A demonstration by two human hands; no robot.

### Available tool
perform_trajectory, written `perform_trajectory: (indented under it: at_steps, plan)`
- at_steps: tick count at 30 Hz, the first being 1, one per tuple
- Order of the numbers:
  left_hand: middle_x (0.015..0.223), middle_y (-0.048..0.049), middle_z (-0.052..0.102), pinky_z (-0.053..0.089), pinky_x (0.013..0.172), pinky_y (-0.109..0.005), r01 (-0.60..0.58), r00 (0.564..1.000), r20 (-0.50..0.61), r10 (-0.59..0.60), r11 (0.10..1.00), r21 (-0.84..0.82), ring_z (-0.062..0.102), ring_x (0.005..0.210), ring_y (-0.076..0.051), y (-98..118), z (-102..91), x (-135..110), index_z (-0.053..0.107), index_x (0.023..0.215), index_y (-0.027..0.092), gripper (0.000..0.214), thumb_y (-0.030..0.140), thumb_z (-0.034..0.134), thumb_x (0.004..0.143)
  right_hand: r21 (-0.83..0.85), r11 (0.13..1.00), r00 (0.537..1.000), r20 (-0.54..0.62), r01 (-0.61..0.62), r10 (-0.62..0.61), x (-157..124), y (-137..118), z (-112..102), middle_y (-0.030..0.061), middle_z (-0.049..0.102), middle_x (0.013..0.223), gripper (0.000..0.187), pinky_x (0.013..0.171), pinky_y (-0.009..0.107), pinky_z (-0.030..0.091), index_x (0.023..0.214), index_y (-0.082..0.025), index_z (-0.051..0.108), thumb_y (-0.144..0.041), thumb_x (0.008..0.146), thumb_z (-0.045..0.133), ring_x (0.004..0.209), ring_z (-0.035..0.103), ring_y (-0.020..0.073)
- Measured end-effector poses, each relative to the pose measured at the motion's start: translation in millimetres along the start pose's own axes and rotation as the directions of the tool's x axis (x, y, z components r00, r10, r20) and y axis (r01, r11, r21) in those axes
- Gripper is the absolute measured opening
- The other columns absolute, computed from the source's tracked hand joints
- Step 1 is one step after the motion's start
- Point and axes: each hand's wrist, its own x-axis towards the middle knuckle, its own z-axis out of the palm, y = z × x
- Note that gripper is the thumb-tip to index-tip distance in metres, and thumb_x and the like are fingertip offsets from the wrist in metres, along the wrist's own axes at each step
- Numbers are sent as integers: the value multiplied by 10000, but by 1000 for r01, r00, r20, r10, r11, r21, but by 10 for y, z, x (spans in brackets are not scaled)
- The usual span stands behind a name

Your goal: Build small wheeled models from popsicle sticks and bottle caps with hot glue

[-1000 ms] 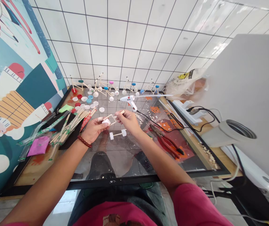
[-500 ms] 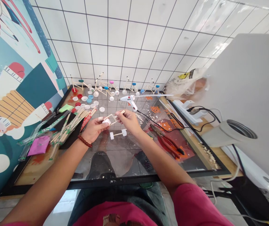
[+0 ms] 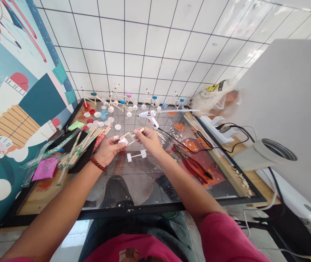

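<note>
My left hand [image 3: 110, 149] is closed on a small frame of wooden sticks with a white bottle cap [image 3: 123, 141] between its sides. Between thumb and fingers, my right hand [image 3: 148, 139] pinches thin wooden sticks [image 3: 139, 131] at the right end of that frame. Whether those sticks are joined to it I cannot tell. Just below the hands, a stick axle [image 3: 136, 155] with white caps at both ends lies on the glass tabletop. Beyond my right hand rests a white glue gun [image 3: 150, 116], its nozzle pointing left.
Several small stick models [image 3: 122, 102] with coloured caps line the back. Loose caps [image 3: 103, 116] lie at the back left, near bundled sticks [image 3: 76, 154] and a pink packet [image 3: 45, 168]. Red-handled pliers [image 3: 196, 165] lie right; a black cord runs to a power strip [image 3: 219, 129].
</note>
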Motion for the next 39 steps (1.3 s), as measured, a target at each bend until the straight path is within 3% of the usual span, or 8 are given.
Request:
perform_trajectory:
  at_steps: [22, 29, 39]
  plan:
    - [794, -21, 721, 561, 683, -249, 0, 1000, -17, 0, 1000, -3, 656, 718, -126, 2, 19, -5, 753, 841, 135, 349, 159, 893, 522, 12, 1000, 1000, 7, 27, -27, -3, 6, 0, -16, 593, 636, 423, 557, 243, 445, 734, -177, 630, -595, 720, 696, 567, 515, 98]
    - [812, -25, 722, 561, 684, -254, -5, 1000, -15, 5, 1000, -15, 660, 723, -131, 2, 14, 0, 750, 866, 142, 347, 152, 880, 544, 36, 999, 1000, -3, 29, -29, 10, 20, -4, -45, 557, 631, 460, 545, 228, 422, 907, -190, 635, -611, 727, 679, 569, 499, 89]
    - [801, -15, 718, 574, 720, -241, -12, 1000, -11, 12, 996, -83, 667, 744, -124, 32, 16, -7, 744, 827, 147, 287, 162, 867, 568, 54, 999, 1000, 4, 8, -8, 10, -7, -23, -30, 574, 692, 507, 540, 238, 403, 962, -196, 607, -644, 729, 655, 594, 513, 95]
